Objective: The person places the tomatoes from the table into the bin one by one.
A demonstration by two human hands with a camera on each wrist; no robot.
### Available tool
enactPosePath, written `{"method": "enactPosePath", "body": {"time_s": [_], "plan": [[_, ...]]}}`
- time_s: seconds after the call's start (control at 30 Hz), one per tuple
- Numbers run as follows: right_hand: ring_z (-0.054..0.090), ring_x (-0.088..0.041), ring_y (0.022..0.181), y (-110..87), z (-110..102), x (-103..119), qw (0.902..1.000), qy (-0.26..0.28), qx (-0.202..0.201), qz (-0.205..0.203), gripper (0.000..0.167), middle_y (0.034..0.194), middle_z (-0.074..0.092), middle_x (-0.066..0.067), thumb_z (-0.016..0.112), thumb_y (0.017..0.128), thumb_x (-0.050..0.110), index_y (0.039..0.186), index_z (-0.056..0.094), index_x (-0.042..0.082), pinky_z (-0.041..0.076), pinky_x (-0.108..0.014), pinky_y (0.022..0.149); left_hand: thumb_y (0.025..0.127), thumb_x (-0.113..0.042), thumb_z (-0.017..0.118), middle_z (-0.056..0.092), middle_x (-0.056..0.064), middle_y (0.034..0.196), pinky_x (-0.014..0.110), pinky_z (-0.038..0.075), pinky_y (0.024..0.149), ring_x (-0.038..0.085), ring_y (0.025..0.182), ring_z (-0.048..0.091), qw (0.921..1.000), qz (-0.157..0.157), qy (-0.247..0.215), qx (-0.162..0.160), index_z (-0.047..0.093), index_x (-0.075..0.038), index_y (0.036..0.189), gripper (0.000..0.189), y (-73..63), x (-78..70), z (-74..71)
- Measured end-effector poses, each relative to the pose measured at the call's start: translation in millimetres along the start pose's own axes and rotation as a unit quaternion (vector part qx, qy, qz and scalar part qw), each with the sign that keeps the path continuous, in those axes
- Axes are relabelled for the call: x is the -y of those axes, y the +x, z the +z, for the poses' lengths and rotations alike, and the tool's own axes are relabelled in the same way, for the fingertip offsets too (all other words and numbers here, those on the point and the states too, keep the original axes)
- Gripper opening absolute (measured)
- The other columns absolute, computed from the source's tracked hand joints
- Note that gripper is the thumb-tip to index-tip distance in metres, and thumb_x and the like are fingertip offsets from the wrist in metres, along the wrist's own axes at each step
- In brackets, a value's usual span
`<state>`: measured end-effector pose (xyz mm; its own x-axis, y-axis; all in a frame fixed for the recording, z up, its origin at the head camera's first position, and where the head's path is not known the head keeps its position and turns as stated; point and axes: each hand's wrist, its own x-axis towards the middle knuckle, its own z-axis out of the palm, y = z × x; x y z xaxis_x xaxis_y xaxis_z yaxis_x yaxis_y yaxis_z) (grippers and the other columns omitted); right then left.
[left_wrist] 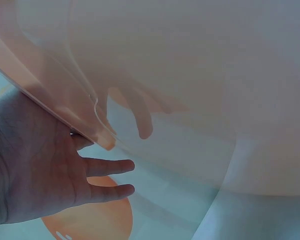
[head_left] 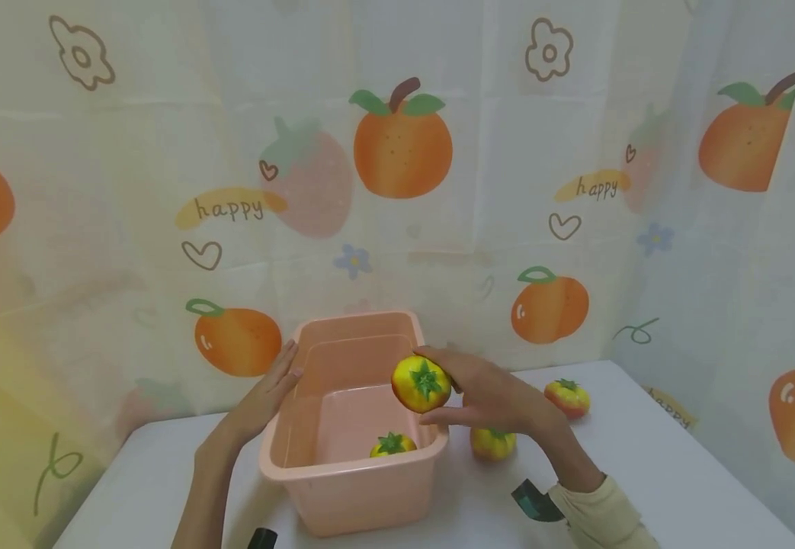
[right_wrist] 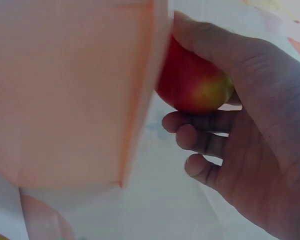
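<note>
A pink plastic basin [head_left: 363, 488] stands on the white table. My left hand [head_left: 260, 400] rests against the basin's left rim with its fingers extended. In the left wrist view, that hand [left_wrist: 45, 160] lies along the basin wall [left_wrist: 50, 80], some fingers behind it. Over the basin's right rim, my right hand [head_left: 486, 393] grips a yellow-and-red fruit [head_left: 421, 383] with a green star-shaped top, thumb and fingers around its sides. The right wrist view shows its red underside [right_wrist: 187, 80] beside the basin wall. A similar fruit [head_left: 393, 444] lies inside the basin, partly hidden by the front rim.
Right of the basin, another such fruit [head_left: 493, 444] sits on the table, partly covered by my right hand. A further fruit [head_left: 567, 398] lies farther back, beyond my wrist. A fruit-printed curtain [head_left: 397, 252] hangs behind the table [head_left: 617, 457].
</note>
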<state>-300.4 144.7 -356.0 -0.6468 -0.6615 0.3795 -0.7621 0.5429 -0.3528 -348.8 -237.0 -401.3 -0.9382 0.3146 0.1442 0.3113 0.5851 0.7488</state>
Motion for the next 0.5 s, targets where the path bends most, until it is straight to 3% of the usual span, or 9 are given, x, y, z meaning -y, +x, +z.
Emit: {"method": "enactPosePath", "body": {"time_s": [0.2, 0.37, 0.5], "plan": [[0.054, -0.011, 0.113, 8.0, 16.4, 10.5, 0.9987, -0.016, -0.018, -0.046, 0.088, 0.133, 0.063, 0.001, 0.079, 0.091, 0.047, 0.16, 0.039, 0.009, 0.058, -0.028, 0.099, 0.113, -0.044, 0.031, -0.007, 0.018, 0.177, 0.08, 0.0, 0.122, 0.051, 0.162, -0.007, 1.0, -0.003, 0.004, 0.004, 0.007, -0.007, 0.169, 0.071, -0.1, 0.0, -0.8], [0.058, -0.02, 0.134, 12.5, 24.8, 20.1, 0.998, 0.019, 0.006, -0.061, 0.096, 0.164, 0.046, -0.007, 0.079, 0.093, 0.041, 0.166, 0.026, 0.008, 0.053, -0.036, 0.114, 0.113, -0.045, 0.031, -0.007, 0.018, 0.177, 0.08, 0.0, 0.122, 0.051, 0.162, -0.007, 0.9999, -0.009, 0.004, 0.004, 0.007, -0.009, 0.169, 0.071, 0.3, 0.4, -1.0], [0.064, -0.017, 0.124, 11.8, 26.2, 22.8, 0.9963, 0.049, 0.025, -0.066, 0.099, 0.154, 0.054, -0.008, 0.075, 0.094, 0.037, 0.168, 0.015, 0.01, 0.057, -0.028, 0.105, 0.113, -0.045, 0.031, -0.008, 0.017, 0.178, 0.08, 0.001, 0.122, 0.05, 0.162, -0.007, 0.9999, -0.011, 0.007, 0.003, 0.007, -0.01, 0.169, 0.07, 0.5, 0.8, -0.7]]}}
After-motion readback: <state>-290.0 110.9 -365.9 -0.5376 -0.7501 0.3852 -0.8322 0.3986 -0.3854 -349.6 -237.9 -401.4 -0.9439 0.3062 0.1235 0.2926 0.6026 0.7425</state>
